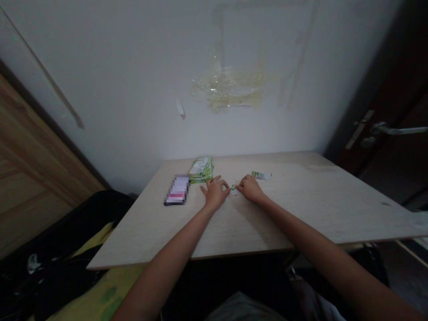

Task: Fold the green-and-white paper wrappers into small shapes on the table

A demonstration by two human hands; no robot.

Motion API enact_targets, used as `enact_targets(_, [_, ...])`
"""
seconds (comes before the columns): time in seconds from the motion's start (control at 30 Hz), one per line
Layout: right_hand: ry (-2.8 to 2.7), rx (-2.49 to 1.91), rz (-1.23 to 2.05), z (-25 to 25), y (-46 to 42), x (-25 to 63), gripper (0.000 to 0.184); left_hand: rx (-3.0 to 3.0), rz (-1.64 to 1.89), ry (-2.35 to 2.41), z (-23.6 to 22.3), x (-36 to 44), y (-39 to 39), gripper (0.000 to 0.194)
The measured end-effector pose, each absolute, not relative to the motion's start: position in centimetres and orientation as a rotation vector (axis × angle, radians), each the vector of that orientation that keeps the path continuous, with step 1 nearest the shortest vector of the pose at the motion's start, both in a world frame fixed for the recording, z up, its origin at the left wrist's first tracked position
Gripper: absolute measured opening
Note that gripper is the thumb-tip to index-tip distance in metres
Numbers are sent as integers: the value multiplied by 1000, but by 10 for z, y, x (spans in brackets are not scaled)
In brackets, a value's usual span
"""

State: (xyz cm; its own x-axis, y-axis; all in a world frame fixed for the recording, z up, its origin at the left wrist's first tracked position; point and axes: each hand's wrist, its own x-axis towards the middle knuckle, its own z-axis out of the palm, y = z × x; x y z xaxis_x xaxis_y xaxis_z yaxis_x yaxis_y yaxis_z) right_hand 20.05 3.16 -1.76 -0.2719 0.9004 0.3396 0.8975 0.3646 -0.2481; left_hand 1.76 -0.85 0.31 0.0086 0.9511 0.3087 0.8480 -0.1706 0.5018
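Over the middle of the table, my left hand (216,192) pinches one side of a small green and white packet (233,189) between thumb and forefinger, its other fingers spread. My right hand (249,188) grips the opposite side of that packet, fingers curled together. Most of the packet is small and partly covered by the fingertips; its print cannot be read. A second green and white packet (262,175) lies flat just beyond my right hand. Behind my left hand rests a stack of green and white packets (201,168).
A phone (178,189) with a blurred lit screen lies left of my left hand. The pale wooden table (301,196) meets a wall (140,89) with old tape on it. At right is a dark door with a metal handle (401,130); dark bags (67,263) lie at left.
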Motion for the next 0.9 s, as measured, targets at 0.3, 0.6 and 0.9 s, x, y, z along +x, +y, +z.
enact_targets(0.3, [-2162,-1587,54,-15,29,199,32,2096,871,1868,4,15,-10,9])
enact_targets(0.6, [-2207,-1666,57,-1,22,195,38,2212,838,1843,5,17,-10,13])
enact_targets(0.9, [-2261,-1757,25,4,21,192,40,2207,782,1853,6,19,-7,13])
